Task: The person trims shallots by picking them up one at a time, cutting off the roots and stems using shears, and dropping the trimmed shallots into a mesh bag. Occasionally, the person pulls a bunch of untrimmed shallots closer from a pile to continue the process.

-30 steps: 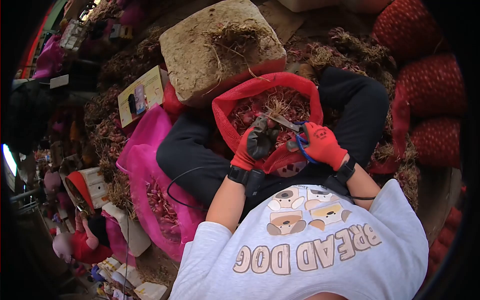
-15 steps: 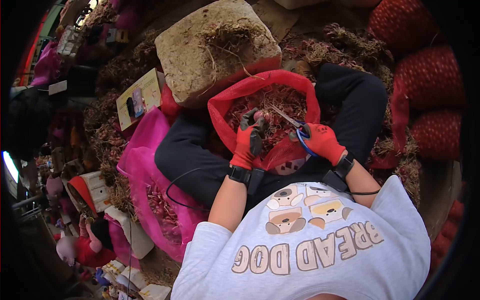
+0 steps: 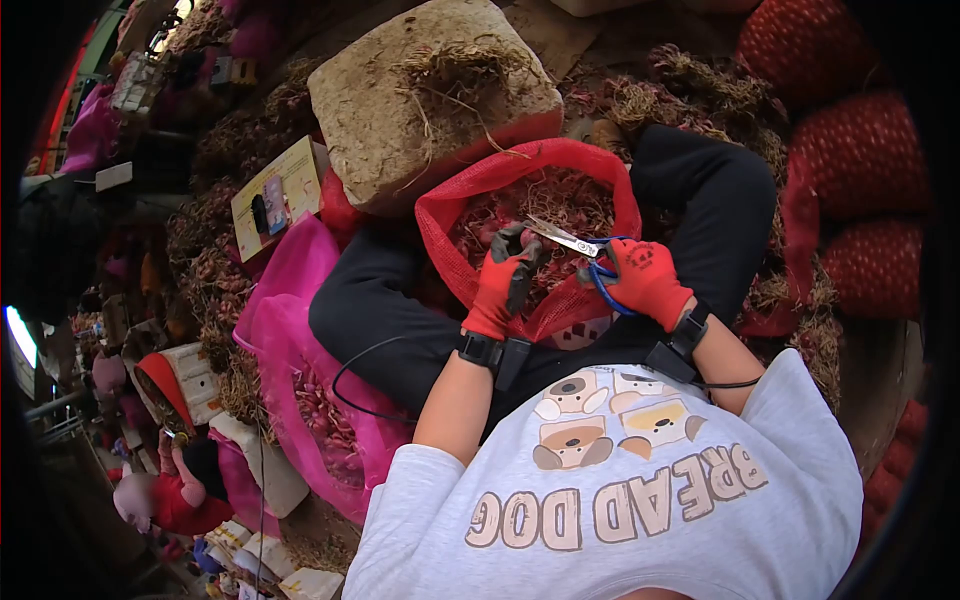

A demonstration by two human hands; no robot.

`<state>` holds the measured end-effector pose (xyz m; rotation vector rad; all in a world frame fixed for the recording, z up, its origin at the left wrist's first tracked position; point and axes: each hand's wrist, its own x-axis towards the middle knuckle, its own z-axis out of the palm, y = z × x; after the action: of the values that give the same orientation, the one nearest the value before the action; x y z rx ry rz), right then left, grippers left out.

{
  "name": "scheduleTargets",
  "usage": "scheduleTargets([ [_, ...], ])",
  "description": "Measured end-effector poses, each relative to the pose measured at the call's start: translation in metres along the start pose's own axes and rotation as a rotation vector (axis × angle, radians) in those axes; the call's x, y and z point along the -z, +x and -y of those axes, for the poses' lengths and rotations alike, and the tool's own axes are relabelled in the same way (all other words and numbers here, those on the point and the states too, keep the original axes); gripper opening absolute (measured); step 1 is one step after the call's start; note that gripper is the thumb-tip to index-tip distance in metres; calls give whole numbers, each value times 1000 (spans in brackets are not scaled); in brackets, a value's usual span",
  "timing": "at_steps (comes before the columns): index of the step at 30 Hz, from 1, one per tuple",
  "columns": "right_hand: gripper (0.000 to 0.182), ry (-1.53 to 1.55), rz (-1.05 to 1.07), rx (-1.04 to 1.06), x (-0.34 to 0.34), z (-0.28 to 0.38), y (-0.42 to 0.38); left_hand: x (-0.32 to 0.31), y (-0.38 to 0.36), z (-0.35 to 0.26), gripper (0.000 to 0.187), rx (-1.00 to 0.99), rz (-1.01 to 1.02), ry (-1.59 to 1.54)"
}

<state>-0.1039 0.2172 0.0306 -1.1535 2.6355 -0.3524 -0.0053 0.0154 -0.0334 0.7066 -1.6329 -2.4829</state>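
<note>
My left hand, in a red and dark grey glove, pinches a small red shallot over the mouth of a red mesh sack. My right hand, gloved the same way, is closed round the blue handles of a pair of scissors. Their blades point left, parted slightly at the tips, right by the shallot and my left fingertips. The sack stands between my bent legs, with shallots and dry roots inside it. Part of the held shallot is hidden by my fingers.
A dirty foam block sits beyond the sack. On the left lie a pink mesh bag of shallots and a box with small items on top. Full red sacks are stacked right. A person is at lower left.
The scissors have swung flatter and their blades have shifted to lie above the shallot and my left fingertips. My left hand has turned slightly, covering more of the shallot.
</note>
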Motion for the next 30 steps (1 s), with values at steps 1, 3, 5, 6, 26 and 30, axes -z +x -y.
scheduleTargets([
  [1,46,0,40,4,1,-3,1,0,-1,1,35,19,24,-108],
  [3,43,2,121,10,3,-9,3,-3,-5,-4,35,-1,9,-73],
  [5,40,-12,145,-8,4,-11,3,-3,-5,-2,37,10,-4,-163],
  [6,38,-19,157,-16,4,-12,3,-1,-3,4,39,33,-10,-270],
  [26,54,80,247,-91,3,-14,8,7,9,21,46,-119,-108,-138],
  [30,53,234,228,-131,19,-6,9,3,3,0,38,17,-66,-446],
])
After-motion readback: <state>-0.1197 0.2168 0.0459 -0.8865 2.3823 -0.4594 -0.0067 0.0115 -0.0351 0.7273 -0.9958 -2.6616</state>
